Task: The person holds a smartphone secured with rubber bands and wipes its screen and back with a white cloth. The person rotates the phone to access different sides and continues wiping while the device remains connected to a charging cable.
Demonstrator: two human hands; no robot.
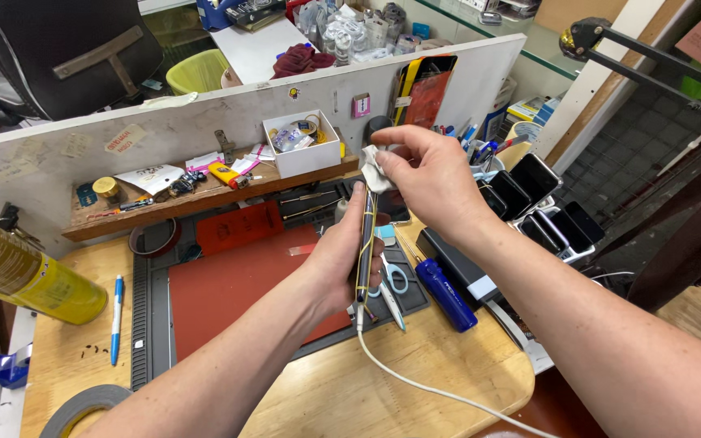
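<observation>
Fingers (pixel 349 231) of left hand (pixel 336 264) clamped round an edge-on phone (pixel 366 243) above the bench (pixel 415 381), right hand (pixel 436 182) pinching white cloth (pixel 373 172) at its top, white cable (pixel 432 389) trailing below, scissors (pixel 393 284) and blue tool (pixel 445 294) beneath, phone rack (pixel 541 207) right

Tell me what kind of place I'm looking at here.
Likely a phone repair bench: the left hand holds a cabled phone on edge, more phones stand racked at right, and a red work mat covers the wooden table.
</observation>
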